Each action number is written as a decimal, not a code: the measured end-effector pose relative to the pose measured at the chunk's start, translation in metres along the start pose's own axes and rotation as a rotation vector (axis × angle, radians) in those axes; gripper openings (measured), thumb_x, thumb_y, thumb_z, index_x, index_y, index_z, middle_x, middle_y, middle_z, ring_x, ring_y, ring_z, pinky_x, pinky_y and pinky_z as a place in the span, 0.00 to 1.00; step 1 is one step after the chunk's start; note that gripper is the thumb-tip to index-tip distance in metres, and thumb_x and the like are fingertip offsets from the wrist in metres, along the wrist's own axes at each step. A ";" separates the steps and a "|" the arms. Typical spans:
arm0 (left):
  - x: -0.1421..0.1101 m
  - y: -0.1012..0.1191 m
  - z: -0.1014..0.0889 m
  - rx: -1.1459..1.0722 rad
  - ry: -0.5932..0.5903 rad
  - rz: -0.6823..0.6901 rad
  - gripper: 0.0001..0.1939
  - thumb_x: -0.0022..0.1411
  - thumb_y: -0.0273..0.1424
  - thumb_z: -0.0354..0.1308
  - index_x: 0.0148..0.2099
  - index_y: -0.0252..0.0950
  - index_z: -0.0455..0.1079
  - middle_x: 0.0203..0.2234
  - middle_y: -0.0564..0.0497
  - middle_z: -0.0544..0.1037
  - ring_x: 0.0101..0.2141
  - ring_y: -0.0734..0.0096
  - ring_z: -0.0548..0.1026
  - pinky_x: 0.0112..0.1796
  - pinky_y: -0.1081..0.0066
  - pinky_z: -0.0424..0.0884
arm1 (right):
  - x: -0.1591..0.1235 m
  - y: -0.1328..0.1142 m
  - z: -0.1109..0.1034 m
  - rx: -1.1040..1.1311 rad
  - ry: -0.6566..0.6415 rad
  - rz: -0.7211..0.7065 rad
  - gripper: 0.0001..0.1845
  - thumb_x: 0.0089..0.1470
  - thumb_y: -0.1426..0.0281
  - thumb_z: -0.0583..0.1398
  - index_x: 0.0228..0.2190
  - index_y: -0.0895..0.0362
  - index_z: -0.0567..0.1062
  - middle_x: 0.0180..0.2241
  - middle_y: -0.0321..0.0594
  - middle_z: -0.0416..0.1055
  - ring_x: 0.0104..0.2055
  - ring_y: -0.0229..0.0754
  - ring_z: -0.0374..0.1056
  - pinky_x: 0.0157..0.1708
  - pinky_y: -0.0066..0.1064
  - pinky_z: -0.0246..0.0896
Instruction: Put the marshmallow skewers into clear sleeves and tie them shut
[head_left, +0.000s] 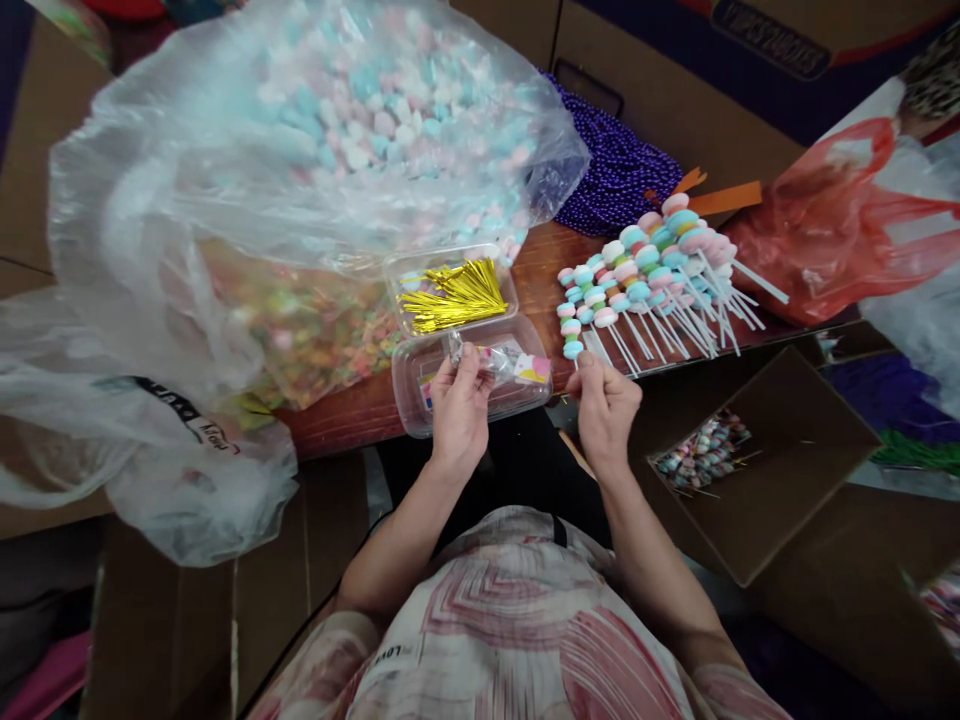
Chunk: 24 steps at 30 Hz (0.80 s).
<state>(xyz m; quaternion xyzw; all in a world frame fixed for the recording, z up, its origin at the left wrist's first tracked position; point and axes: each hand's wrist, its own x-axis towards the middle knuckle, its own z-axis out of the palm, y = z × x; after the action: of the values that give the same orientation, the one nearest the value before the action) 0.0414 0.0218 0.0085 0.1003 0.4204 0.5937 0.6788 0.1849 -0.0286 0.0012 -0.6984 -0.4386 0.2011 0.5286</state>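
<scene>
Tray (493, 250) of gold ties (457, 295) touches transparent candy bag (315, 140).

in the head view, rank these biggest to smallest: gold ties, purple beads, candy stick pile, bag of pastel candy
1. bag of pastel candy
2. candy stick pile
3. purple beads, partly covered
4. gold ties

At the upper right of the frame we read capitals on the side of a box (772, 40), where "PCS" and "BOXES" stand out, though we cannot settle the digits. At the lower centre we see "LOVE" on the patterned shirt (480, 640). On the plastic bag (202, 490) at the left, we find black handwriting we cannot make out. The small wrapper's (531, 368) print stays unreadable.
</scene>
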 end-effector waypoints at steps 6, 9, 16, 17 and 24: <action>0.012 0.009 -0.002 -0.035 0.041 -0.091 0.16 0.50 0.35 0.78 0.31 0.36 0.73 0.26 0.56 0.78 0.27 0.79 0.75 0.34 0.75 0.71 | 0.010 0.033 -0.008 -0.710 -0.043 -0.074 0.08 0.59 0.64 0.63 0.33 0.55 0.75 0.33 0.43 0.76 0.35 0.45 0.68 0.33 0.33 0.55; 0.015 0.010 -0.003 -0.053 0.061 -0.120 0.17 0.49 0.36 0.78 0.32 0.36 0.73 0.27 0.56 0.79 0.28 0.78 0.76 0.35 0.74 0.72 | 0.011 0.044 -0.002 -0.795 -0.040 -0.058 0.04 0.60 0.69 0.60 0.33 0.55 0.75 0.34 0.45 0.77 0.36 0.47 0.69 0.32 0.33 0.55; 0.025 0.013 -0.009 -0.023 0.089 -0.012 0.19 0.51 0.41 0.76 0.32 0.37 0.71 0.25 0.56 0.77 0.28 0.77 0.76 0.37 0.72 0.71 | 0.005 0.025 -0.016 -0.147 0.105 -0.108 0.08 0.60 0.66 0.62 0.31 0.55 0.77 0.28 0.36 0.75 0.29 0.40 0.68 0.34 0.32 0.64; 0.026 0.013 -0.010 -0.017 0.087 0.000 0.20 0.51 0.42 0.76 0.32 0.37 0.71 0.25 0.56 0.77 0.28 0.77 0.76 0.37 0.72 0.71 | 0.002 0.019 -0.020 -0.085 0.087 -0.087 0.08 0.59 0.65 0.63 0.31 0.55 0.78 0.27 0.35 0.75 0.29 0.40 0.68 0.33 0.32 0.64; 0.028 0.013 -0.010 -0.023 0.088 -0.008 0.21 0.50 0.44 0.76 0.33 0.37 0.71 0.26 0.56 0.77 0.27 0.78 0.75 0.36 0.73 0.71 | -0.014 -0.003 -0.038 -0.015 -0.064 -0.199 0.05 0.60 0.68 0.65 0.31 0.54 0.80 0.28 0.35 0.76 0.31 0.39 0.71 0.34 0.31 0.66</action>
<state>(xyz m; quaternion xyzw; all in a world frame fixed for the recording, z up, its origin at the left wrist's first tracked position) 0.0236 0.0471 -0.0023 0.0648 0.4432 0.5997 0.6631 0.2045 -0.0613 0.0146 -0.6486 -0.5240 0.1662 0.5265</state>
